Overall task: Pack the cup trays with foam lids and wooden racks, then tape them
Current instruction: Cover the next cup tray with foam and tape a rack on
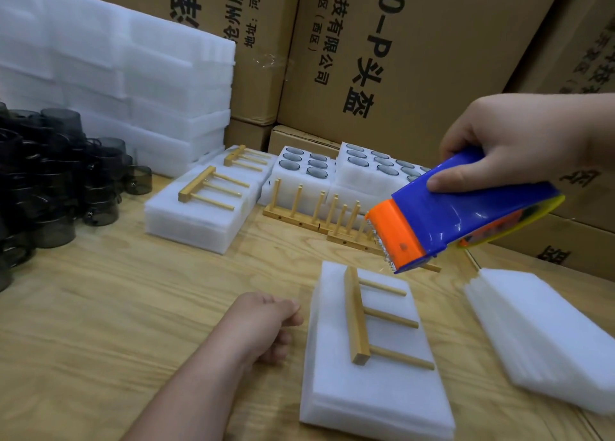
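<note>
A white foam-covered cup tray lies near the table's front, with a wooden rack resting flat on its lid. My right hand holds a blue and orange tape dispenser in the air above the tray's far end, blade pointing down. My left hand rests on the table just left of the tray, fingers curled, holding nothing. Further back lie two packed trays with racks on top, and open foam trays with dark cups in their holes.
A stack of thin foam lids lies at the right. Loose wooden racks stand mid-table. A heap of dark cups fills the left. Tall foam stacks and cardboard boxes line the back.
</note>
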Motion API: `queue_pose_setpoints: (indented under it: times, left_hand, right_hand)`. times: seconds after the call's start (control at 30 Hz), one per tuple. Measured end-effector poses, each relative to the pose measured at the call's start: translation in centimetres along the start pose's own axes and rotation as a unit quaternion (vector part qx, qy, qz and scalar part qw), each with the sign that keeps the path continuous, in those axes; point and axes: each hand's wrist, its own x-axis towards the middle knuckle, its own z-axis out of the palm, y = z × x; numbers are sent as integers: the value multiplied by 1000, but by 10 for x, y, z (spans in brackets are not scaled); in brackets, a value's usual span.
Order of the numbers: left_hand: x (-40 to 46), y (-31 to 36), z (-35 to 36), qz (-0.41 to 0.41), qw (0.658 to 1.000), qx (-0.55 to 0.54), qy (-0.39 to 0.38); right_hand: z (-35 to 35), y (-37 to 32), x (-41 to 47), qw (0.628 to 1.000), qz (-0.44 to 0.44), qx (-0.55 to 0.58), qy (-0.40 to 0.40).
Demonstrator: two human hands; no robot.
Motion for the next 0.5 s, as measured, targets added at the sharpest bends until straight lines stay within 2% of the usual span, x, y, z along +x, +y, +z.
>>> queue_pose_setpoints:
  times: [0.27,0.4,0.5]
  left_hand:
    - [5,0,-8,5,999,-33,-31]
    - [7,-5,-7,26,999,3,-36]
    - [5,-7,-5,45,996,73,-21]
  right_hand:
    - [-1,14,-11,999,19,36,29]
    - [2,15,-14,998,24,51,25]
    - [5,12,-12,999,25,35,8]
